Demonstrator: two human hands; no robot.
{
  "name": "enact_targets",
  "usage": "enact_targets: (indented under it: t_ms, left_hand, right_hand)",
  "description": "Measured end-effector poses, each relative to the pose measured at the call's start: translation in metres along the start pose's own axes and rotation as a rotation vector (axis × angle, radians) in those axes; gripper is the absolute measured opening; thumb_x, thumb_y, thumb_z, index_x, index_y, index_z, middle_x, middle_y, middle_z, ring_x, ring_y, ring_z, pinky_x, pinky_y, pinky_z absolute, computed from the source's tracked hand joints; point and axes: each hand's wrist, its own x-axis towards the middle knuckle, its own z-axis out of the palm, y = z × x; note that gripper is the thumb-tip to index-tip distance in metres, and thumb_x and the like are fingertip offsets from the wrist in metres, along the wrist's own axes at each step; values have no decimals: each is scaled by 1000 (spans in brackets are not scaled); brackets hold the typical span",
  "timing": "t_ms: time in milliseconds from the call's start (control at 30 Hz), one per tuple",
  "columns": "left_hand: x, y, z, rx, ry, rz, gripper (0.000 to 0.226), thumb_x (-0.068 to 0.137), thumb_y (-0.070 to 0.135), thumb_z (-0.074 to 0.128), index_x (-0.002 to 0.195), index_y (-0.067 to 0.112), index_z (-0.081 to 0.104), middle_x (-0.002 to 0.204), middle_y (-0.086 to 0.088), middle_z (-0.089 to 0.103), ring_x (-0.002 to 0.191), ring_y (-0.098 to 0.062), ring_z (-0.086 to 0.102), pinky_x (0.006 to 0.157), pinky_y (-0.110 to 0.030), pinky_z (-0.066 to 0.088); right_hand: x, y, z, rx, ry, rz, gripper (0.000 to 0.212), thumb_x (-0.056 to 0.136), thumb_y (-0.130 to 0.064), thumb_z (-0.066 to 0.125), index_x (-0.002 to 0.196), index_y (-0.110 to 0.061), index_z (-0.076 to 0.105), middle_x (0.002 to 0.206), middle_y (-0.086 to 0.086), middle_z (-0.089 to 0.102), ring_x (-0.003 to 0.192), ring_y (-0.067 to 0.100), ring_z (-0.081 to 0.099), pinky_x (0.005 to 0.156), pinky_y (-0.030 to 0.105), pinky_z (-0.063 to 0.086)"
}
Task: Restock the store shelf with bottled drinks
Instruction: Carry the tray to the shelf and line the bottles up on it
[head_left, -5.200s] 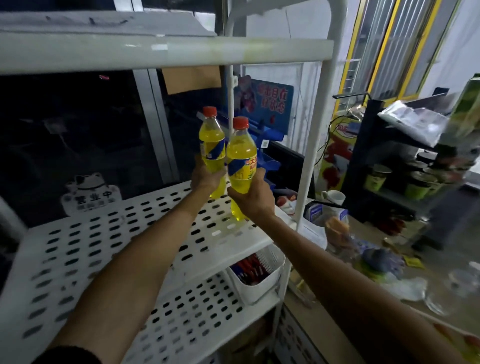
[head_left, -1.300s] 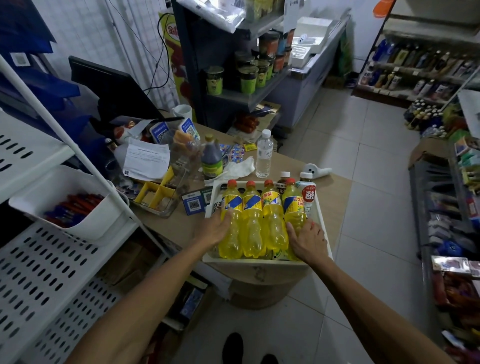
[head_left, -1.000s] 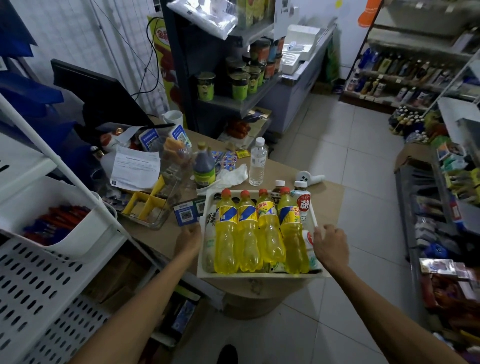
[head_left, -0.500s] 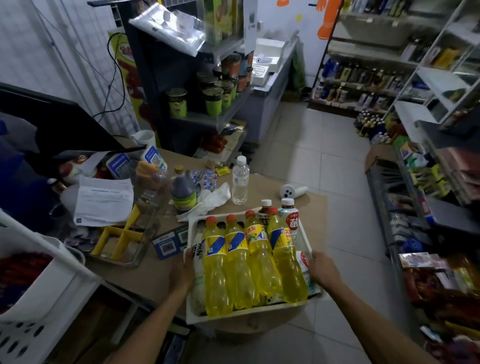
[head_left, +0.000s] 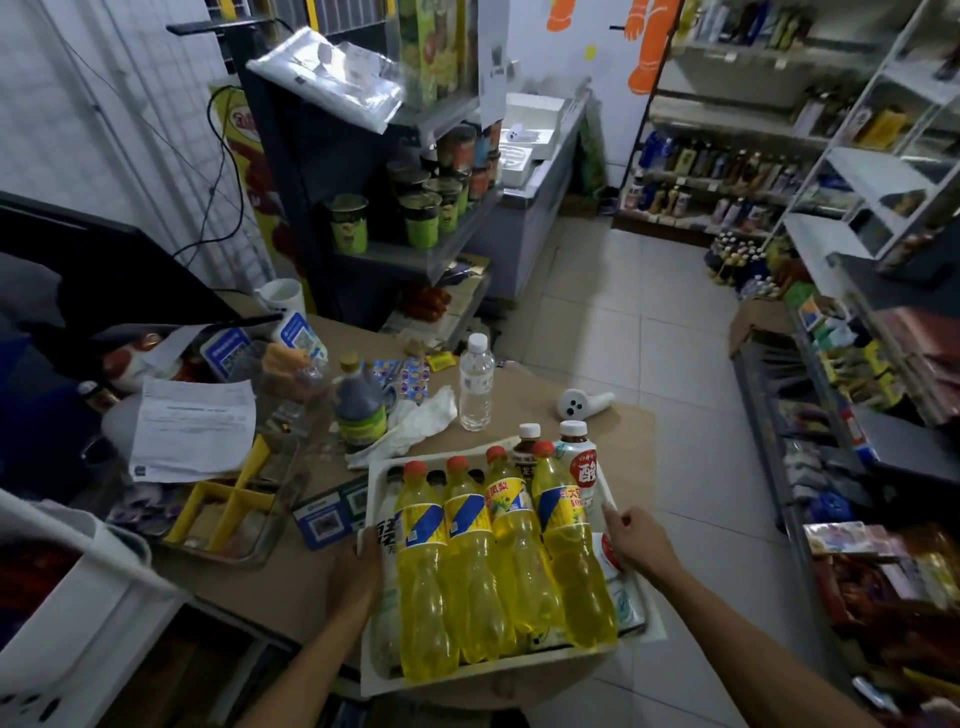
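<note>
The left hand (head_left: 356, 571) and right hand (head_left: 636, 543) each curl round a side rim of the white tray (head_left: 493, 675), at the near edge of the counter (head_left: 628, 441). 4 yellow bottles (head_left: 467, 561) lie in it over other drinks. Beyond stands a clear water bottle (head_left: 476, 384).

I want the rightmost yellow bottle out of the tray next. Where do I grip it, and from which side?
Probably the neck just under the red cap of the rightmost yellow bottle, from above. It lies slanted in the tray, cap away from you, its body pressed against the neighbour bottle, so only the narrow top stands clear.
</note>
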Motion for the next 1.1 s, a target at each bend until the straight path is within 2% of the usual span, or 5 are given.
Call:
enact_targets:
  t_ms: [300,433,700,933,1100]
  left_hand:
    - [15,16,10,28,65,-96,56,102,48,34,116,2,62,114,-22,63,98,-35,59,73,-32,36]
    - [11,21,12,83,116,-117,44,101,51,33,69,23,45,66,-3,46,57,-14,39,54,-29,30]
    - [3,25,10,90,157,-159,48,95,63,37,65,26,44,68,3,46,63,-16,45,61,-28,37]
    - [4,26,8,-72,129,-164,61,95,57,42,122,5,59,126,-21,60,114,-37,57,93,-43,45]
    - [12,17,11,-226,106,-145,52,95,53,49,129,14,55,126,-8,60,109,-25,59,87,-36,46]
  right_hand:
    - [33,-7,24,175,23,-20,50,102,-51,26,98,-8,52,94,11,57,86,28,56,73,35,42]
    - [32,-6,21,246,55,-45,49,102,-48,31,96,-6,55,92,12,56,83,27,52,71,34,38]
    - [23,-5,18,131,88,44,69,96,-65,27,80,-8,63,78,10,60,73,29,58,64,31,40]
    - [25,-3,14,426,14,48,62,94,-59,44,54,-12,47,56,5,48,57,20,46,51,27,32]
    - [31,11,18,690,-89,98,66,89,-56,56,83,9,65,78,27,66,65,28,58,63,40,49]
